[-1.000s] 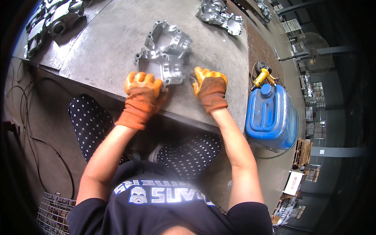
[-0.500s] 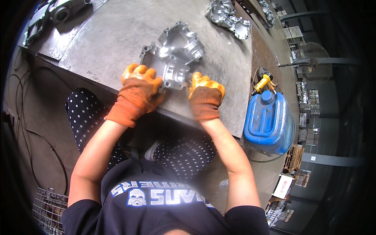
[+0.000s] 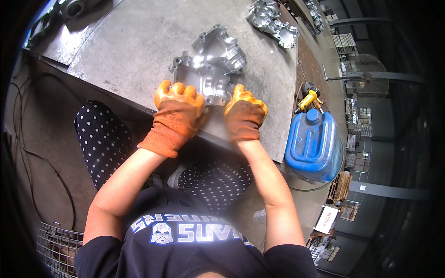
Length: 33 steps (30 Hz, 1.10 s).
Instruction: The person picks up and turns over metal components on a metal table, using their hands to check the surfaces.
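Observation:
A silver-grey cast metal housing [image 3: 192,75] lies near the front edge of the metal-topped table, its hollow side up. My left hand [image 3: 178,116], in an orange work glove with a lighter coated front, is closed with curled fingers on the housing's near left edge. By the housing's near right corner is my right hand [image 3: 245,113], gloved alike and closed in a fist. Whatever lies inside that fist is hidden. Just beyond, a second similar housing [image 3: 211,44] touches or overlaps the first; I cannot tell which.
More castings [image 3: 273,25] lie at the table's far right, and darker metal parts [image 3: 74,7] at the far left. A blue jerrycan [image 3: 313,146] stands by the right edge, beside a yellow-handled tool [image 3: 308,99]. Cables [image 3: 51,171] and a wire basket [image 3: 55,245] are at lower left.
My left hand has shifted right along the near side of the housing, closer to my right hand. The right hand stays by the same corner. The whole view has turned slightly.

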{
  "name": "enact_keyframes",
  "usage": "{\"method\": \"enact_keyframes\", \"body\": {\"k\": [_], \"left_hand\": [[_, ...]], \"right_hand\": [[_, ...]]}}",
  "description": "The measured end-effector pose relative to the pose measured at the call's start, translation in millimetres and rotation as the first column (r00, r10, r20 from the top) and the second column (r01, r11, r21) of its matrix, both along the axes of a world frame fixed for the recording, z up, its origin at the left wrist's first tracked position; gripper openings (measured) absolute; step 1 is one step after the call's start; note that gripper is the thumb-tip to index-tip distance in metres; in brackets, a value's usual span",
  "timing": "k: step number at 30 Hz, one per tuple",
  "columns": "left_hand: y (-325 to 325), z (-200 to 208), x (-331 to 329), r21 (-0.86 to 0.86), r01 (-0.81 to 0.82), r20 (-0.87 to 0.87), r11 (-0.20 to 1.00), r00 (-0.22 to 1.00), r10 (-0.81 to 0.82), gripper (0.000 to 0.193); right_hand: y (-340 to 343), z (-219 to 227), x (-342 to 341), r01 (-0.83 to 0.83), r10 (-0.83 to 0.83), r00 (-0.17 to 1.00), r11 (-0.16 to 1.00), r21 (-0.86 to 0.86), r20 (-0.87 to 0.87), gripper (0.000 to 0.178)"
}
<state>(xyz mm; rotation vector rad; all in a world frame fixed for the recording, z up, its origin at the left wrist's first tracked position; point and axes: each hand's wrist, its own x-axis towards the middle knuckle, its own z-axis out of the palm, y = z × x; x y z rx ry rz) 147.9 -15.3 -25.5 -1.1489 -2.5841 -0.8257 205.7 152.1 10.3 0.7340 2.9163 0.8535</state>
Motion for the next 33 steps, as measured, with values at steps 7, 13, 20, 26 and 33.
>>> {"method": "enact_keyframes", "body": {"k": [7, 13, 20, 26, 33], "left_hand": [[-1.2, 1.9, -1.0, -0.01, 0.031, 0.037, 0.999, 0.999, -0.03, 0.03], [-0.6, -3.2, -1.8, 0.078, 0.015, -0.021, 0.997, 1.0, -0.013, 0.028], [2.1, -3.9, -4.3, 0.104, 0.047, -0.099, 0.994, 0.994, -0.037, 0.03], [1.3, -0.2, -12.7, 0.025, 0.134, -0.12, 0.991, 0.984, -0.13, 0.026], [-5.3, 1.6, -21.4, 0.047, 0.171, -0.173, 0.984, 0.972, -0.161, 0.025]], "right_hand": [[1.8, -5.5, -0.4, -0.029, 0.03, 0.999, 0.998, 0.051, -0.019, 0.014], [1.8, -5.9, -0.6, -0.109, 0.107, 0.994, 0.988, 0.105, 0.022, 0.018], [-2.6, 0.0, -5.7, -0.198, 0.175, 0.976, 0.96, 0.196, 0.129, 0.017], [-2.5, 0.1, -6.8, -0.189, 0.155, 0.967, 0.969, 0.159, 0.204, 0.019], [-11.0, 20.2, -12.7, -0.12, 0.109, 0.921, 0.993, 0.005, 0.375, 0.019]]}}
